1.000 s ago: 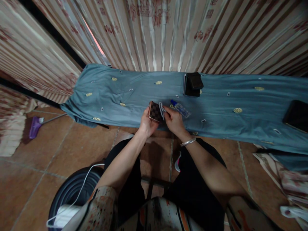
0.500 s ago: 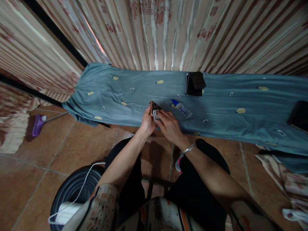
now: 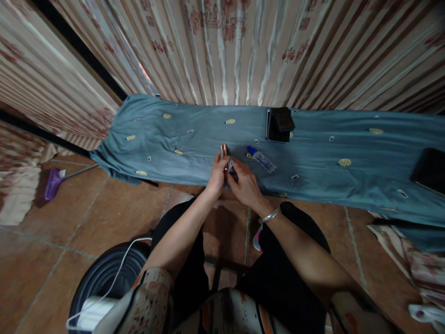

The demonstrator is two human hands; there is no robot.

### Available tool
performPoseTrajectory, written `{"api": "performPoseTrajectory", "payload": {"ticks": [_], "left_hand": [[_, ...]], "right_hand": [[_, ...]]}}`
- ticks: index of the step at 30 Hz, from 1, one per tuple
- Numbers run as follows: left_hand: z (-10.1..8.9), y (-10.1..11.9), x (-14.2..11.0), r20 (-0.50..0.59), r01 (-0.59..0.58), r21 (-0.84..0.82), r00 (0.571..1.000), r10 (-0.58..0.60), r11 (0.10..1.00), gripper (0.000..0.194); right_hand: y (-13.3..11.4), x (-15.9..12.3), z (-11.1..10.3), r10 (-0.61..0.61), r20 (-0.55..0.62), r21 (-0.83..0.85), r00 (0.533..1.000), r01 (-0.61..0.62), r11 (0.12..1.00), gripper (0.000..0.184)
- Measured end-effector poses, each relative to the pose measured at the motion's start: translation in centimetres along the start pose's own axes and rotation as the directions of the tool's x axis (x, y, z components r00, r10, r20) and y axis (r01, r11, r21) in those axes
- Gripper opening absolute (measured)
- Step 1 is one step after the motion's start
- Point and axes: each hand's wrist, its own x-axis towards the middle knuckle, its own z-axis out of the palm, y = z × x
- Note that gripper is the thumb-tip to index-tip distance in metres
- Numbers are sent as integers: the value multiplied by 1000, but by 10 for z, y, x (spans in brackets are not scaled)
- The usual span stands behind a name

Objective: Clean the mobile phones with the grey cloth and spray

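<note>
My left hand [image 3: 217, 175] is closed around a slim phone [image 3: 223, 150] with copper-coloured edges, held on edge above the near side of the blue cloth cover. A ring shows on one of its fingers. My right hand [image 3: 244, 181] pinches a small grey cloth [image 3: 230, 165] against the side of the phone. Its fingertips are partly hidden behind the cloth. Just right of my hands lies a small clear bottle [image 3: 264, 162] with a blue cap, on its side.
A stack of dark flat items [image 3: 280, 124] lies towards the back of the covered bench [image 3: 194, 134]. Another black object [image 3: 429, 170] sits at the far right. Patterned curtains hang behind. On the floor are a round black stool [image 3: 104, 273] with a white device and a purple brush head [image 3: 53, 184].
The phone has been turned in my left hand, so its narrow copper edge now faces up. My right hand has shifted the cloth to this edge.
</note>
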Motion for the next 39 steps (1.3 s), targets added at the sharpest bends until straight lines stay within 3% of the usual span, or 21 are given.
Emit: {"api": "performPoseTrajectory", "payload": {"ticks": [3, 6, 9, 11, 13, 15, 19, 24, 29, 32, 36, 39], "left_hand": [[-1, 3, 0, -1, -12, 31, 1000, 12, 999, 24], [-4, 5, 3, 2, -49, 121, 999, 49, 992, 47], [-10, 4, 5, 132, -217, 336, 974, 182, 917, 66], [-15, 2, 5, 263, -385, 485, 920, 289, 785, 72], [-18, -1, 5, 367, -503, 578, 864, 346, 642, 77], [-22, -5, 5, 419, -554, 620, 832, 363, 555, 84], [-27, -14, 7, 419, -570, 640, 821, 388, 515, 103], [-31, -16, 9, 362, -534, 627, 844, 395, 567, 106], [-28, -9, 1, 286, -432, 549, 902, 324, 716, 103], [-24, -2, -2, 240, -350, 462, 934, 265, 815, 92], [-19, 6, -1, 155, -145, 165, 981, 120, 976, 48], [-14, 11, -2, 114, 56, -15, 992, -54, 998, 34]], "right_hand": [[3, 4, -1, 90, 9, 211, 996, -90, 973, 38], [8, 11, 0, 232, 40, 526, 972, -218, 822, 32], [11, 17, 2, 345, 66, 722, 936, -283, 631, 34], [12, 20, 3, 393, 77, 756, 916, -311, 576, 40], [12, 20, 3, 421, 77, 755, 904, -329, 568, 43], [13, 20, 1, 422, 61, 742, 904, -324, 587, 43], [12, 17, -6, 359, 5, 668, 933, -270, 694, 36], [4, 9, -17, 230, -33, 438, 973, -193, 878, 25], [0, 6, -21, 210, -55, 358, 976, -177, 917, 23], [3, 10, -21, 276, -41, 499, 960, -220, 838, 32], [8, 16, -21, 443, 80, 735, 893, -353, 579, 42], [10, 16, -22, 483, 188, 791, 855, -424, 442, 44]]}}
